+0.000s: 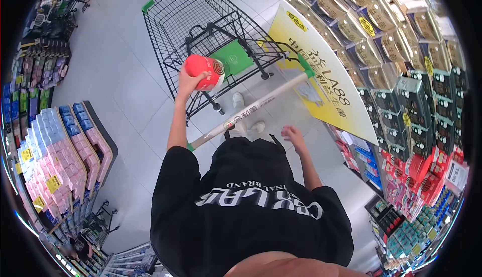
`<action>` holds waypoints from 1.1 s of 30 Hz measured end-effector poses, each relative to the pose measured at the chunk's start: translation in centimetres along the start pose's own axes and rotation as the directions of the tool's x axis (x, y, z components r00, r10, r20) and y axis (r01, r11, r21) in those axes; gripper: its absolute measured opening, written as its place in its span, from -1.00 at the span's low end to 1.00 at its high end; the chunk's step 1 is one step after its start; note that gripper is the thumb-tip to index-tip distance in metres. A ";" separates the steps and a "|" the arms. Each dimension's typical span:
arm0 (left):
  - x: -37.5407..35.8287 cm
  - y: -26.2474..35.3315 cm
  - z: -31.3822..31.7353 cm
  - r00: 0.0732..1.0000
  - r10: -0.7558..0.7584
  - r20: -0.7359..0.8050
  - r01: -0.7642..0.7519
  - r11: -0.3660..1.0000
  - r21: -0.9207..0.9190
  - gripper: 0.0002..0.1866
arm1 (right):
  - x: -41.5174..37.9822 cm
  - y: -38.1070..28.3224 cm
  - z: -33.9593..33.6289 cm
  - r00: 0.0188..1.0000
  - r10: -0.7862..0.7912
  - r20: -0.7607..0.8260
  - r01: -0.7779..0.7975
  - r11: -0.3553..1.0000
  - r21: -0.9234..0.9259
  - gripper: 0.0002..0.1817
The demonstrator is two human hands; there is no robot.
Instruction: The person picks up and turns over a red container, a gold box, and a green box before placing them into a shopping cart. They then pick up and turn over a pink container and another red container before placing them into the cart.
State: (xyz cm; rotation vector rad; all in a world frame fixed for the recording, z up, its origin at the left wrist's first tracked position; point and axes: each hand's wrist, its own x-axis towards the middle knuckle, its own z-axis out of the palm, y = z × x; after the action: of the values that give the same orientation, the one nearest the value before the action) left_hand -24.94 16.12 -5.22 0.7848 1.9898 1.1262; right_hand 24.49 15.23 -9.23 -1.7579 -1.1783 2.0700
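A red and white package (211, 73) with a dark spiral print is gripped in my left hand (189, 82), over the near side of a black wire shopping cart (165, 23). What the package contains I cannot make out. The cart has green corners and a green panel (236, 58); its basket shows no goods. Its pale handlebar (261, 101) runs between me and the basket, touched by neither hand. To the right of my body, my right hand (292, 135) hangs below the handlebar's right end, fingers apart and holding nothing.
A yellow and white sign (326, 71) stands along the right shelf, close to the cart. Stacked gold packs (351, 26), black packs (401, 111) and red packs (427, 176) fill that side. Pink packs (57, 159) are on the left shelf. Another cart (100, 224) stands behind left.
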 end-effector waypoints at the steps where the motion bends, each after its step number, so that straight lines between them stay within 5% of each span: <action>1: -1.0 1.7 -0.8 1.000 0.027 0.004 -0.026 0.997 -0.067 0.12 | -0.9 -3.4 1.1 0.995 -0.077 0.068 0.075 0.997 0.034 -0.67; 6: -8.2 16.8 -4.0 0.871 0.266 0.413 -0.157 0.947 -0.279 0.22 | -6.0 -15.3 5.8 0.855 -0.468 0.222 0.424 0.879 0.220 -0.64; 8: -10.6 18.5 -3.6 0.751 0.367 0.549 -0.159 0.907 -0.390 0.27 | -8.7 -18.5 7.1 0.848 -0.444 0.288 0.283 0.840 0.462 -0.51; 11: -13.5 21.0 -0.4 0.521 0.468 0.714 -0.132 0.871 -0.474 0.32 | -10.5 -18.2 7.9 0.659 -0.594 0.461 0.042 0.641 0.767 -0.38; 14: -16.0 23.4 4.6 0.296 0.474 0.829 -0.110 0.879 -0.463 0.25 | -12.3 -15.5 7.2 0.683 -0.672 0.287 0.150 0.514 0.845 -0.29; 17: -18.5 24.0 9.6 0.459 0.493 0.739 -0.033 0.841 -0.540 0.18 | -15.5 -13.7 5.0 0.671 -0.742 -0.014 0.463 0.404 0.788 -0.08; 18: -19.0 23.0 11.3 0.538 0.514 0.668 -0.082 0.821 -0.565 -0.01 | -16.6 -13.2 4.5 0.635 -0.762 -0.127 0.580 0.362 0.730 -0.02; 20: -19.9 19.8 14.6 0.732 0.198 0.652 0.262 0.801 -0.538 -0.15 | -17.1 -11.6 3.7 0.533 -0.797 -0.282 0.794 0.356 0.493 0.11; 22: -22.0 20.4 17.0 0.663 0.154 0.733 0.491 0.650 -0.580 -0.20 | -18.8 -11.4 3.2 0.393 -0.850 -0.351 0.917 0.331 0.223 0.11; 23: -22.7 20.2 18.2 0.684 0.147 0.714 0.479 0.648 -0.592 -0.22 | -19.3 -11.0 2.8 0.403 -0.832 -0.380 0.914 0.385 0.127 -0.03; 25: -23.5 18.2 20.2 0.727 0.125 0.675 0.458 0.643 -0.613 -0.25 | -18.8 -9.2 1.6 0.641 -0.669 -0.378 0.756 0.464 0.461 -0.06; 27: -23.7 16.0 21.4 0.698 0.347 0.626 0.067 0.839 -0.540 -0.32 | -18.3 -6.4 -0.5 0.798 -0.565 -0.211 0.534 0.499 0.683 -0.13; 29: -24.4 16.3 21.7 0.580 0.526 0.622 -0.281 0.846 -0.454 -0.38 | -19.7 -5.4 -2.2 0.871 -0.488 -0.058 0.328 0.489 0.808 -0.16; 31: -26.1 18.2 21.4 0.418 0.626 0.659 -0.519 0.759 -0.392 -0.43 | -21.0 -3.7 -2.5 0.883 -0.470 -0.004 0.243 0.449 0.860 -0.20; 33: -27.2 20.0 21.7 0.339 0.600 0.724 -0.578 0.740 -0.343 -0.42 | -20.2 -1.4 -2.7 0.883 -0.468 -0.034 0.246 0.400 0.883 -0.25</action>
State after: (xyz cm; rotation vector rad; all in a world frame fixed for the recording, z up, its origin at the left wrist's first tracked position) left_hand 11.16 13.60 12.12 1.7465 0.8683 0.8715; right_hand 32.16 5.34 6.92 -0.6896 -0.2808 2.0087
